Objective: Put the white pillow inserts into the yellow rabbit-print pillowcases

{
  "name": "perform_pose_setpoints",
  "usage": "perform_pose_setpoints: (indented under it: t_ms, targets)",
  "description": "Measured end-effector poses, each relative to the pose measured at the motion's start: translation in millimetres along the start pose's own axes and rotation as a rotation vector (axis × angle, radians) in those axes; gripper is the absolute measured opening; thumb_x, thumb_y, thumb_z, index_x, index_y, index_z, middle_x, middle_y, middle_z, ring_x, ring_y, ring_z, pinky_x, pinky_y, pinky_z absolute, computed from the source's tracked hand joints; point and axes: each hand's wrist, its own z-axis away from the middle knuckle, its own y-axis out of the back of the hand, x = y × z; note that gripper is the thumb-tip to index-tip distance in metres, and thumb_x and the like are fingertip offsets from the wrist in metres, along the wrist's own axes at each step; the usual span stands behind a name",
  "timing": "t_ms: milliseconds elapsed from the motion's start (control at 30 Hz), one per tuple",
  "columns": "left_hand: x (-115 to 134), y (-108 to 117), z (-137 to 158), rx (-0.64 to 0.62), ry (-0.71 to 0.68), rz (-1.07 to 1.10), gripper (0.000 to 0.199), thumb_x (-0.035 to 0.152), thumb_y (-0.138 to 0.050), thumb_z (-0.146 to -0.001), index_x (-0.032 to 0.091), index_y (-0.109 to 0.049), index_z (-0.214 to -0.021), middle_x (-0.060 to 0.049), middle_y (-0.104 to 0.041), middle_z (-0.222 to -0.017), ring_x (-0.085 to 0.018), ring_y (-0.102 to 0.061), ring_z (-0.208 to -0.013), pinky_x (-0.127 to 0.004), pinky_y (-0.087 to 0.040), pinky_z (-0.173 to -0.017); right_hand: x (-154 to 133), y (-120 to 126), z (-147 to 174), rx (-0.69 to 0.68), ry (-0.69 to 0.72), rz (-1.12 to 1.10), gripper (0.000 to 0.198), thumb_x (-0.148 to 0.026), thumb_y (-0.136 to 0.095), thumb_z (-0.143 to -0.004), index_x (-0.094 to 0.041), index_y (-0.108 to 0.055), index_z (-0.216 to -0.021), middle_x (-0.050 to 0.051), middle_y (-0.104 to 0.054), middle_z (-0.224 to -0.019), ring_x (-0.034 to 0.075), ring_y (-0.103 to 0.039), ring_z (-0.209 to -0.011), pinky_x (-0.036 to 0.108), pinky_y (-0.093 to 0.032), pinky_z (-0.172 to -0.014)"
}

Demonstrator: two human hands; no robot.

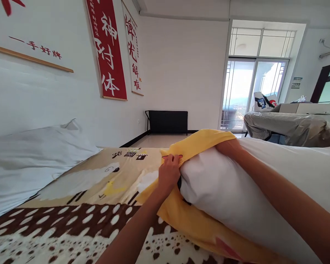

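Observation:
A plump white pillow lies on the bed in front of me, its near-left end partly wrapped by a yellow pillowcase. My left hand is closed on the pillowcase's edge at the left end, fingers bent over the cloth. On the far side, my right hand reaches across the top of the pillow, and the fingers are hidden under the yellow fabric. More of the yellow cloth spreads beneath the pillow towards me. Dark patches show in the gap between pillow and case.
A patterned blanket with sheep and spots covers the bed. Another white pillow rests at the left by the wall. Beyond the bed are a black folded panel, a plastic-covered table with boxes, and glass doors.

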Motion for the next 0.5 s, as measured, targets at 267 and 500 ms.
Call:
perform_pose_setpoints:
  t_ms: [267, 500]
  targets:
    - [-1.2, -82.9, 14.7, -0.161, 0.010, 0.037, 0.047, 0.004, -0.036, -0.081, 0.017, -0.044, -0.125, -0.015, -0.056, -0.115, -0.025, -0.053, -0.108, -0.039, -0.041, -0.087, -37.9, -39.5, 58.8, -0.044, 0.202, 0.003, 0.033, -0.028, -0.046, -0.090, -0.018, -0.058, -0.119, 0.012, -0.054, -0.130, 0.026, -0.048, -0.120, 0.038, -0.039, -0.100]
    - [-14.6, -114.9, 16.0, -0.202, 0.047, 0.101, 0.047, 0.004, -0.033, -0.081, 0.014, -0.047, -0.125, -0.016, -0.057, -0.118, -0.028, -0.054, -0.109, -0.045, -0.040, -0.089, -67.8, -114.9, 141.5, -0.023, 0.609, -0.055, 0.036, -0.026, -0.047, -0.088, -0.019, -0.054, -0.122, 0.010, -0.056, -0.128, 0.023, -0.050, -0.117, 0.040, -0.036, -0.100]
